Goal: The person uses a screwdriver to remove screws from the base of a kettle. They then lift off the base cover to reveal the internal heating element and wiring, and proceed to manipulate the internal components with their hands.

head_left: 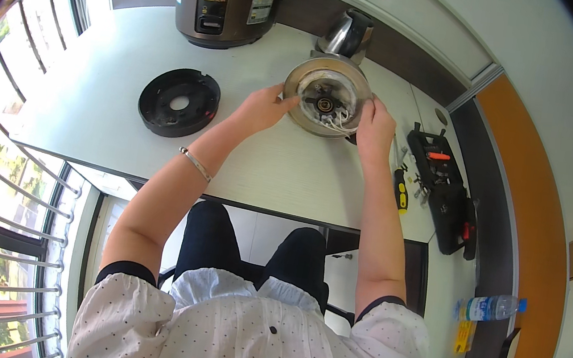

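Between my hands is a round metal vessel [297,116], its underside turned up. White wires and a round brass-coloured connector show inside its rim; the rest of its body is hidden. My left hand [264,108] grips the left edge, thumb on the rim. On the opposite edge, my right hand [377,127] is closed round the rim. A bit of black part peeks out below the right hand. To the left lies a round black plastic base [158,101] with a hole in its middle.
A brown rice cooker [234,7] stands at the back left, a silver and black kettle [351,34] behind the vessel. At right lie a yellow-black screwdriver [400,189], an open black tool case [447,209] and a water bottle [492,308]. The table's front edge [260,208] is near my knees.
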Demonstrator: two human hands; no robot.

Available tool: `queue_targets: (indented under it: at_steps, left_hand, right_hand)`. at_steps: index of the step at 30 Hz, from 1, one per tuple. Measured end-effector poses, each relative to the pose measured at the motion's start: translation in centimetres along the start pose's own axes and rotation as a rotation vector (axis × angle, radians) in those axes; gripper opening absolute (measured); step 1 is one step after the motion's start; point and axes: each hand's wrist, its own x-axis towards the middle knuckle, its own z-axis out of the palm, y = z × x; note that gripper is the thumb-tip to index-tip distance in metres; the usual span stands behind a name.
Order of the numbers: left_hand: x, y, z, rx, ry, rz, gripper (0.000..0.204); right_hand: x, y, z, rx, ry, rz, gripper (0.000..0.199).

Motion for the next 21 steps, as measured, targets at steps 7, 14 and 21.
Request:
queue_targets:
  at_steps: [7, 14, 21]
  left_hand:
    - [3.2, -4.6, 1.6, -0.166, 0.057, 0.167, 0.03]
    - [3.2, -1.9, 0.0, -0.386, 0.207, 0.421, 0.051]
    - [3.1, 3.5, -1.1, -0.244, 0.356, 0.583, 0.05]
  right_hand:
    - [-0.1, 0.8, 0.6, 0.034, 0.011, -0.07, 0.024]
    - [1.3, 0.8, 1.1, 0.295, 0.195, 0.064, 0.019]
    - [1.0, -1.0, 1.0, 1.1, 0.143, 0.574, 0.029]
